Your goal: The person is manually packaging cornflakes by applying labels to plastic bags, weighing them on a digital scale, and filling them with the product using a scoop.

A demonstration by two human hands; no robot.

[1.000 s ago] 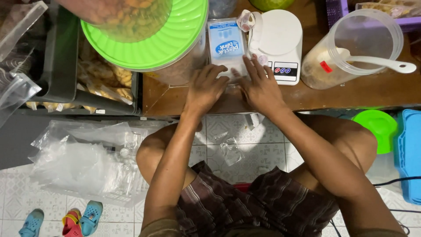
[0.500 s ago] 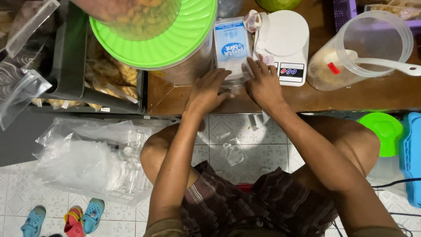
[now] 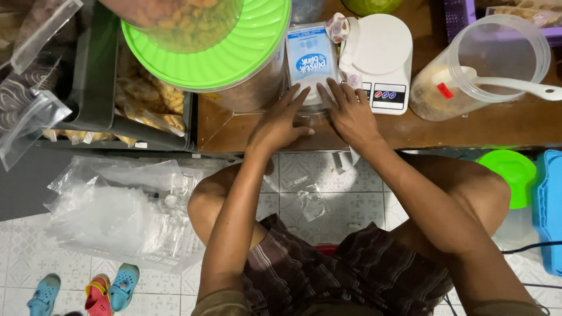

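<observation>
Two bare hands lie flat on a blue-and-white packet of plastic bags (image 3: 308,61), which rests on the brown wooden tabletop (image 3: 468,131) in the upper middle of the frame; the left hand (image 3: 280,122) presses on the packet's lower left corner with its fingers spread and open, gripping nothing, and the right hand (image 3: 350,111) lies just beside it with its fingers splayed over the packet's lower right edge, also closed on nothing. Clear film seems to lie under both palms, though its edges are hard to make out. Touching the packet's right side stands a white kitchen scale (image 3: 379,58) with a small display and two round buttons, and a little patterned roll (image 3: 338,26) sits at the packet's upper right corner. To the left of the packet a big clear jar with a bright green lid (image 3: 234,55) fills the upper left of the frame, holding yellowish snacks. At the upper right lies a clear plastic jug (image 3: 486,64) with a white spoon (image 3: 515,85) in it. Lower down, on the white tiled floor at the left, lies a heap of clear plastic bags (image 3: 111,213), with small blue and red sandals (image 3: 88,292) in the lower left corner; a green lid (image 3: 509,172) and a blue box (image 3: 550,210) sit at the right edge
</observation>
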